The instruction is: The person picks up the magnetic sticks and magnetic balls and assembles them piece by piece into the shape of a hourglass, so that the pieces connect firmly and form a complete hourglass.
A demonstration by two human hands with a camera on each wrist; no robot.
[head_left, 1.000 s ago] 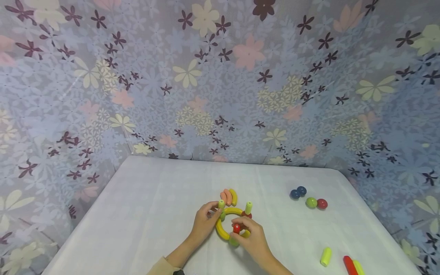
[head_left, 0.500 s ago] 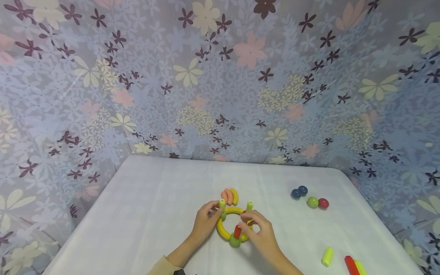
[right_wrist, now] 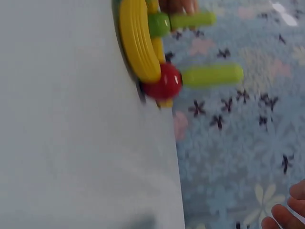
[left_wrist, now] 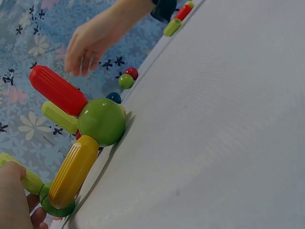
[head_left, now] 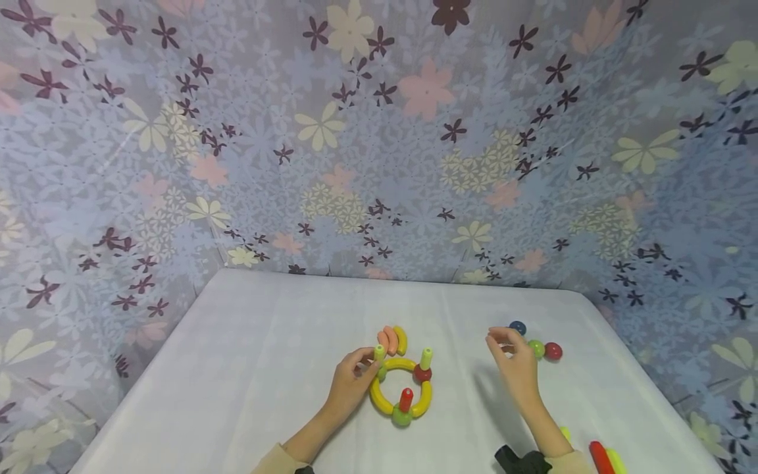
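A ring of curved yellow pieces (head_left: 378, 399) joined by balls lies on the white table. A light green rod (head_left: 379, 352) rises from the ring's left green ball (left_wrist: 52, 200); my left hand (head_left: 351, 382) holds it between thumb and fingers. On the front green ball (head_left: 402, 415) stands a red rod (head_left: 405, 399). The red ball (head_left: 422, 374) at the back right bears another light green rod (head_left: 426, 358). My right hand (head_left: 516, 368), with nothing in it and its fingers loosely bent, hovers over the table near a blue ball (head_left: 518, 327).
Right of the right hand lie a loose green ball (head_left: 536, 349) and a loose red ball (head_left: 553, 351). Two pink curved pieces (head_left: 391, 340) and a yellow curved piece (head_left: 401, 340) lie behind the ring. A red stick (head_left: 601, 457) lies at the front right.
My right hand has let go of the red rod, leaving it standing, and has moved right toward the loose balls. The left hand stays at the ring's left side.
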